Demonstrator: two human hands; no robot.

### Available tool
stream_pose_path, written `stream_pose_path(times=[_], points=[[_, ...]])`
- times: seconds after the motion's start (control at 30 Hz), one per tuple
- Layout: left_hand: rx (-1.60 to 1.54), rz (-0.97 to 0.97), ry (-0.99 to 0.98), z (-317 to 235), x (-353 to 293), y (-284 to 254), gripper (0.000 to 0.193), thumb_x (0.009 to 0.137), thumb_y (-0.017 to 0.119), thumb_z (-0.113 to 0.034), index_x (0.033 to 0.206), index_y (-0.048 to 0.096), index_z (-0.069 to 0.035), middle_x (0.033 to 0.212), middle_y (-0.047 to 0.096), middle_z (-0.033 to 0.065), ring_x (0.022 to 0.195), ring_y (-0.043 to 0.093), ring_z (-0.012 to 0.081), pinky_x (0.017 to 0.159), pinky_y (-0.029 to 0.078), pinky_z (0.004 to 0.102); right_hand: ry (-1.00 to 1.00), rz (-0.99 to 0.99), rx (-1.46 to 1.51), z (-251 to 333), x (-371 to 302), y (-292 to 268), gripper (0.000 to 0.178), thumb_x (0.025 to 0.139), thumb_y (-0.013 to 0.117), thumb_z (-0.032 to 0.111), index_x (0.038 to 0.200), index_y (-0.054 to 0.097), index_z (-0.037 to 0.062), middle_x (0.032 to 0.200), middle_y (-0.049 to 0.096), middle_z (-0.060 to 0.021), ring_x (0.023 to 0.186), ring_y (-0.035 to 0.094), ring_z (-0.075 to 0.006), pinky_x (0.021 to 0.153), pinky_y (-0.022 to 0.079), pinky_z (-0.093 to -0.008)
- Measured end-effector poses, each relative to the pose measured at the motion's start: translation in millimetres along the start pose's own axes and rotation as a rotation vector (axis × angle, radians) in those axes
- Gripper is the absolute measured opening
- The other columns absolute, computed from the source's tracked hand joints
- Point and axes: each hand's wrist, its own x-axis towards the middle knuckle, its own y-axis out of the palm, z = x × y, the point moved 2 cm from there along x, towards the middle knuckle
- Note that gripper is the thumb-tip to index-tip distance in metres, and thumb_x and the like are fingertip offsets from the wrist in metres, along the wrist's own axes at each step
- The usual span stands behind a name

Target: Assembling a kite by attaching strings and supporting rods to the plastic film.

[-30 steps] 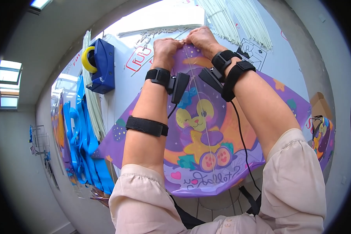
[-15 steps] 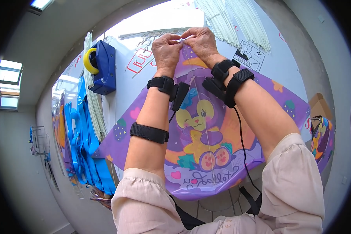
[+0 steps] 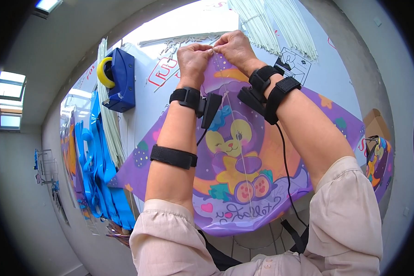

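Observation:
A purple kite (image 3: 283, 152) with a cartoon bear print lies across the work surface, its pointed tip facing away from me. A thin pale rod (image 3: 238, 133) runs down its middle. At the far tip, my left hand (image 3: 191, 63) pinches the edge between thumb and fingers. My right hand (image 3: 237, 51) is closed at the same tip, its fingertips almost meeting the left ones. Whatever small part lies between the fingertips is mostly hidden. Both wrists carry black straps with small black devices.
A blue tape dispenser (image 3: 124, 83) with a yellow roll stands at the left, beside a bundle of pale rods (image 3: 109, 129) and hanging blue ribbons (image 3: 110, 193). Short grey pieces (image 3: 170, 48) and more white rods (image 3: 255, 27) lie at the far side. A cardboard box (image 3: 377, 123) is at right.
My left hand has shifted slightly left, and its fingers have straightened a little at the kite's tip. My right hand remains pinched there, only slightly turned.

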Motion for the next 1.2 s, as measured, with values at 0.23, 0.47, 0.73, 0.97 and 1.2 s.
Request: stream_pose_path(times=[0.23, 0.47, 0.73, 0.97, 1.2], points=[[-0.112, 0.158, -0.204, 2, 13, -5, 0.011, 0.084, 0.058, -0.002, 0.088, 0.061, 0.008, 0.077, 0.063, 0.0112, 0.064, 0.061, 0.0177, 0.061, 0.051, 0.0287, 0.079, 0.242, -0.054, 5, 10, -2, 0.013, 0.083, 0.061, 0.011, 0.078, 0.066, -0.0002, 0.067, 0.060, -0.0067, 0.059, 0.053, -0.0107, 0.055, 0.045, -0.0244], [-0.172, 0.243, -0.345, 14, 18, -9, 0.012, 0.086, 0.055, -0.003, 0.089, 0.059, 0.007, 0.081, 0.062, 0.0122, 0.069, 0.061, 0.0200, 0.065, 0.051, 0.0313, 0.181, 0.325, 0.094, 3, 6, 0, 0.015, 0.083, 0.062, 0.012, 0.075, 0.066, -0.0003, 0.067, 0.060, -0.0047, 0.060, 0.053, -0.0097, 0.056, 0.045, -0.0248], [-0.083, 0.399, -0.194, 17, 17, -18, 0.013, 0.088, 0.057, -0.008, 0.091, 0.061, 0.004, 0.080, 0.060, 0.0053, 0.071, 0.058, 0.0129, 0.069, 0.048, 0.0256, -0.003, 0.330, 0.057, 6, 2, -7, 0.013, 0.083, 0.064, 0.014, 0.076, 0.067, 0.0040, 0.067, 0.059, -0.0006, 0.061, 0.052, -0.0076, 0.057, 0.043, -0.0222], [-0.184, 0.544, 0.039, -16, 4, -31, 0.012, 0.085, 0.062, -0.011, 0.094, 0.061, -0.003, 0.076, 0.060, 0.0002, 0.066, 0.055, 0.0092, 0.061, 0.044, 0.0216, 0.176, 0.621, 0.248, 33, -15, -52, 0.031, 0.083, 0.064, 0.039, 0.087, 0.064, 0.0085, 0.073, 0.056, 0.0026, 0.067, 0.050, -0.0082, 0.059, 0.039, -0.0254], [0.404, 0.928, 0.102, -56, -67, -84, 0.027, 0.076, 0.071, -0.014, 0.099, 0.066, -0.002, 0.085, 0.066, 0.0023, 0.075, 0.060, 0.0141, 0.078, 0.048, 0.0291, 0.113, 0.961, -0.115, 41, -56, -122, 0.020, 0.068, 0.078, 0.018, 0.079, 0.067, 0.0044, 0.069, 0.062, 0.0027, 0.060, 0.053, -0.0088, 0.056, 0.040, -0.0244]])
